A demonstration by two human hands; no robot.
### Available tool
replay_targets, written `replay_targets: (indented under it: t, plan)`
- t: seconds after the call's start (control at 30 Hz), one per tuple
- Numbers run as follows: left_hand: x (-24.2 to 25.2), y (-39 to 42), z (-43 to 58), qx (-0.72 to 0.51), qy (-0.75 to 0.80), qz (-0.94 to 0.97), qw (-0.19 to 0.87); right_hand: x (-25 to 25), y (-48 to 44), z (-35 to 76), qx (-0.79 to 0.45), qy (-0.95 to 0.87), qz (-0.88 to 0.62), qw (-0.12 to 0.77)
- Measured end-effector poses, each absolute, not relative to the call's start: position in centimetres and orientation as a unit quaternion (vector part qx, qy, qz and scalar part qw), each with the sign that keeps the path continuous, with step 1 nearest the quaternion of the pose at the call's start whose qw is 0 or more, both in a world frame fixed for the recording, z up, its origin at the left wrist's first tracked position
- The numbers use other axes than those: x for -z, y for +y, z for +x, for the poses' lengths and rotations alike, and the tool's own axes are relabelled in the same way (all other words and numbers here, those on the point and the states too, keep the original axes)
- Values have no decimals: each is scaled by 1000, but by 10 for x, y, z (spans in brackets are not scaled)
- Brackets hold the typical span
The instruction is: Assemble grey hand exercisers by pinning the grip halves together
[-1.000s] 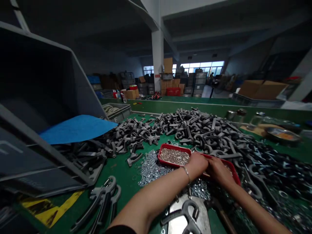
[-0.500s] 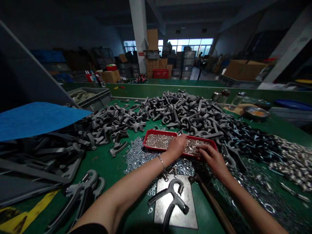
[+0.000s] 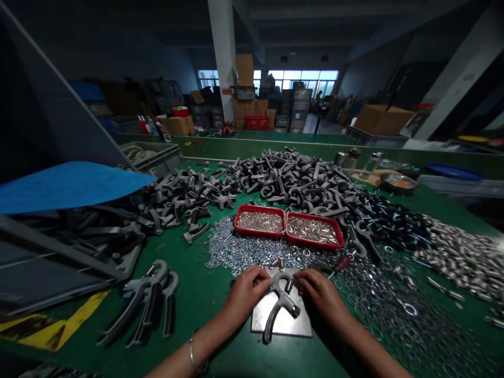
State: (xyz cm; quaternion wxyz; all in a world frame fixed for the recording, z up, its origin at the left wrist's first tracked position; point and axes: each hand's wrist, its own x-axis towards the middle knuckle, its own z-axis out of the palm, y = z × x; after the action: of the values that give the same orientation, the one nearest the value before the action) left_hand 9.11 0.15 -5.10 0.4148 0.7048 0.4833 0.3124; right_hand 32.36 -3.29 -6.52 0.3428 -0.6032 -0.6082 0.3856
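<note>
My left hand (image 3: 250, 289) is by the left side of a grey hook-topped handle part (image 3: 284, 302), its thumb and fingers pinched together at the curved top. My right hand (image 3: 318, 290) is on the other side, fingertips closed beside a small metal coil spring (image 3: 289, 285) on that part. Whatever sits between either hand's fingertips is too small or hidden. The handle part lies on a flat metal plate (image 3: 295, 328). Short metal cylinders (image 3: 277, 262) rest at the plate's far edge.
Beyond the plate are loose washers (image 3: 224, 252) and two red trays (image 3: 235, 223) of small metal pins. A large heap of grey handle parts (image 3: 291, 178) spreads behind. Several handle parts (image 3: 145, 304) lie at left; black pieces (image 3: 397, 223) and metal cylinders (image 3: 464, 252) cover the right.
Both hands have left the red trays and come back toward me, to the handle part on the plate. The two trays now show fully.
</note>
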Motion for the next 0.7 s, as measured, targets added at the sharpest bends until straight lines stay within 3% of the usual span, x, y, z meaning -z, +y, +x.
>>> replay_targets:
  t: [0.2,0.43,0.7]
  plan:
    - [61,1,117,-274,465,785,303,63,-20,323,-348,-642,-610,308]
    - [69,4,115,-257,479,788,290,54,-14,323,-275,-707,-615,218]
    - [73,3,119,-129,345,926,90,55,-11,311,-162,-780,-595,112]
